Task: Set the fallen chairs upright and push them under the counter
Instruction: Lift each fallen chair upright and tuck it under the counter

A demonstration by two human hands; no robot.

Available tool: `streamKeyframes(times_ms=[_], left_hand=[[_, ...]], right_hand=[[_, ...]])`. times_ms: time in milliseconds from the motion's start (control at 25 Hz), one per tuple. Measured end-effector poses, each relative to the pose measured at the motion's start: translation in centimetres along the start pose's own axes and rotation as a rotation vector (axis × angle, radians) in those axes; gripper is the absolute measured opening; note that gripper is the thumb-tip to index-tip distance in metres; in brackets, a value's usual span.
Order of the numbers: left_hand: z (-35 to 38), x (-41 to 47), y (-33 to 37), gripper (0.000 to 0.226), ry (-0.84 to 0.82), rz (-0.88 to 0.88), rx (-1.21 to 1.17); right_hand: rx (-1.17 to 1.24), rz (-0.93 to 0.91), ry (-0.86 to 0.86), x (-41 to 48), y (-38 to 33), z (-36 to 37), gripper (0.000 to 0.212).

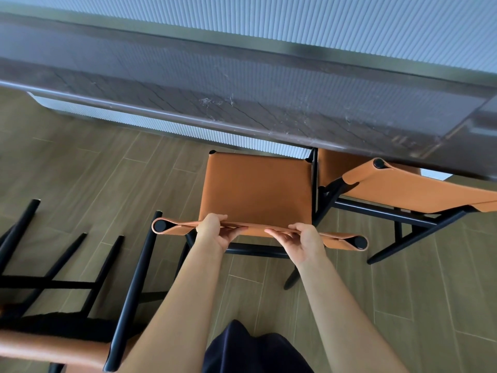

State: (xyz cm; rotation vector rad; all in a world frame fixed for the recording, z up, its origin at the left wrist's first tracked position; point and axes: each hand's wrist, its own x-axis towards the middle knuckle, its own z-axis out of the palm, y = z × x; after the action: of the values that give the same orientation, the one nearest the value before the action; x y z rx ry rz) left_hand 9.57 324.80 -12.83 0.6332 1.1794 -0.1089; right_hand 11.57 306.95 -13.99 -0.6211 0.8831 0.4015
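Note:
An upright chair (256, 189) with an orange leather seat and black frame stands in front of me, its seat front at the counter's edge. My left hand (215, 232) and my right hand (301, 242) both grip the top of its orange backrest, fingers curled over it. The dark marbled counter (242, 103) runs across the view above. A fallen chair (67, 292) lies at the lower left with its black legs pointing away from me. Another orange chair (419, 189) stands at the right, partly under the counter.
Wood-plank floor (107, 170) spreads around the chairs. A ribbed pale panel (134, 119) forms the counter's base below the top. The fallen chair's legs reach close to the left side of the chair I hold. My dark clothing (250, 351) shows at the bottom.

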Motion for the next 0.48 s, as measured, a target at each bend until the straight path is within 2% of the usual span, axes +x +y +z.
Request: streamKeyframes(times_ms=[120,280,360,480], left_hand=[[1.6,-0.5,1.9,0.014,-0.046,-0.016,0.008],[4.3,-0.4,4.6,0.011,-0.074,-0.043,0.027],[5.2,0.0,5.8,0.015,-0.095,-0.057,-0.001],[6.0,0.9,7.5,0.028,-0.112,-0.105,-0.062]], right_hand=[[0.002,-0.021,-0.025,0.1,-1.2,2.1,0.030],[-0.007,-0.046,-0.017,0.9,-3.0,5.1,0.040],[-0.018,-0.055,-0.018,1.5,-3.7,6.4,0.040],[-0.024,-0.072,-0.016,2.2,-4.6,7.9,0.022]])
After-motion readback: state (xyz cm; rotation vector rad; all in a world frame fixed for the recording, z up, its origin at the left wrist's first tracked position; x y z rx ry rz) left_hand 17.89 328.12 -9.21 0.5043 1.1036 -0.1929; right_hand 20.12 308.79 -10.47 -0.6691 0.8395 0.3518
